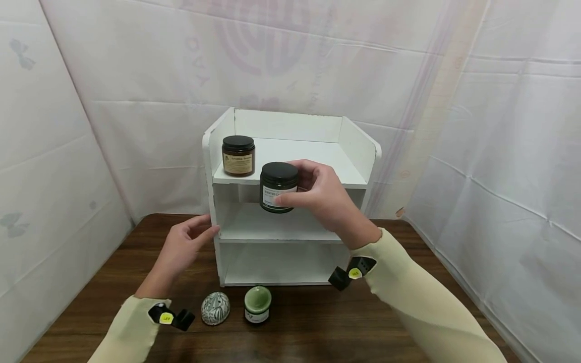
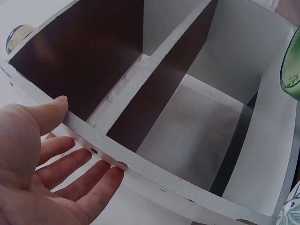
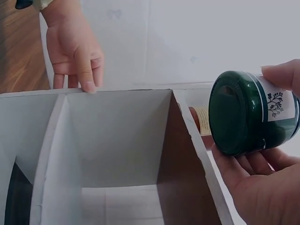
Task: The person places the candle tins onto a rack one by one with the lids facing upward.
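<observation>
At the front edge of the top tier of a white shelf unit [image 1: 272, 228], the right hand [image 1: 324, 194] holds a dark green scented-candle jar [image 1: 275, 185] between thumb and fingers. The left hand [image 1: 183, 244], fingers loosely extended, touches the unit's left side. An amber jar [image 1: 238, 162] stands on the top tier. Below, a patterned dome [image 1: 215, 308] and an open green jar [image 1: 257, 305] sit on the wooden table [image 1: 327, 333].

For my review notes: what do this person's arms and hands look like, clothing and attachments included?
Both arms wear pale cream-yellow fabric sleeves, left sleeve and right sleeve, ending near the wrists. Small black wrist devices, left and right, each carry a yellow label. The left hand and right hand are ungloved.
</observation>
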